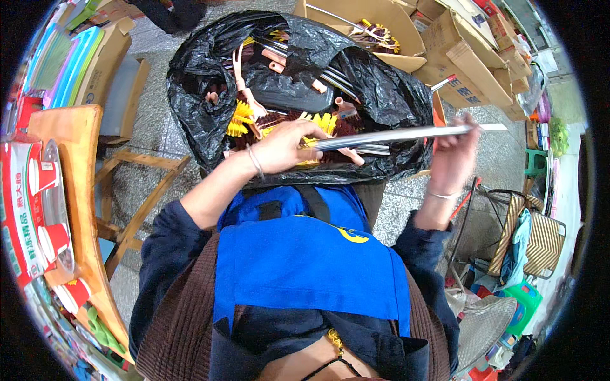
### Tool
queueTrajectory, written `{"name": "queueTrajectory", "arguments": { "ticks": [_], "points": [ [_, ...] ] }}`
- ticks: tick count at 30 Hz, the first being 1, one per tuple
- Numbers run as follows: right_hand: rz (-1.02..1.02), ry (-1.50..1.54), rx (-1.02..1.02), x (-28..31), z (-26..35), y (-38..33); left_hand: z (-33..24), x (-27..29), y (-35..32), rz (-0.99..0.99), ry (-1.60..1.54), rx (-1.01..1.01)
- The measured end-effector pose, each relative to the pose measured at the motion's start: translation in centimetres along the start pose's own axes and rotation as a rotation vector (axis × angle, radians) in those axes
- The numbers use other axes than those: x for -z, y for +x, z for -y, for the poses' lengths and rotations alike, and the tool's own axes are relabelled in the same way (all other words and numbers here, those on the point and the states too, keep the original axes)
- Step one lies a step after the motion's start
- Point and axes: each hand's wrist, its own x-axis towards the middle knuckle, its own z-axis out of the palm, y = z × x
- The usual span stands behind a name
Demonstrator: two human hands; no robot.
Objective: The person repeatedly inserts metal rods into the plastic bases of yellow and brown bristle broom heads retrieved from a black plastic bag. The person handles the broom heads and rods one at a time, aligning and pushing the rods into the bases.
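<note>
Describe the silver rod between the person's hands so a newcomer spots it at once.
Find the big black plastic bag beyond the blue apron. Look from the left hand, over the bag, to the blurred right hand, past its right edge. The silver rod stretches between them, held up, unlike the similar rods lying inside the bag.

Shows silver on the tube [394,135] between left hand [281,147] and right hand [456,154]. Shows yellow on bristles [240,120] near left hand.
</note>
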Motion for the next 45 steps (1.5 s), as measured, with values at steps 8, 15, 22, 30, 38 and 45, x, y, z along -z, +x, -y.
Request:
{"name": "queueTrajectory", "arguments": {
  "ticks": [8,15,22,30,38,45],
  "points": [
    [-0.141,-0.229,0.094,9.4,4.7,2.9,5.8,1.7,8.1,0.028,0.442,0.002],
    [-0.081,-0.373,-0.175,11.6,1.9,0.3,9.7,-0.9,11.4,-0.168,0.745,-0.028],
    [0.046,-0.312,-0.355,9.9,-1.9,-1.5,8.0,0.3,9.7,-0.175,0.729,-0.037],
    [0.383,-0.492,-0.209,4.2,0.5,-1.6,0.3,2.2,5.8,-0.311,-0.835,-0.024],
    [0.638,-0.929,-0.282,1.1,-5.0,-8.7,0.2,2.6,1.2,-0.505,-1.496,0.110],
    [0.819,-0.865,0.018,0.4,-6.3,-10.4,0.7,2.7,0.1,-0.672,-1.531,0.114]
  ]
}}
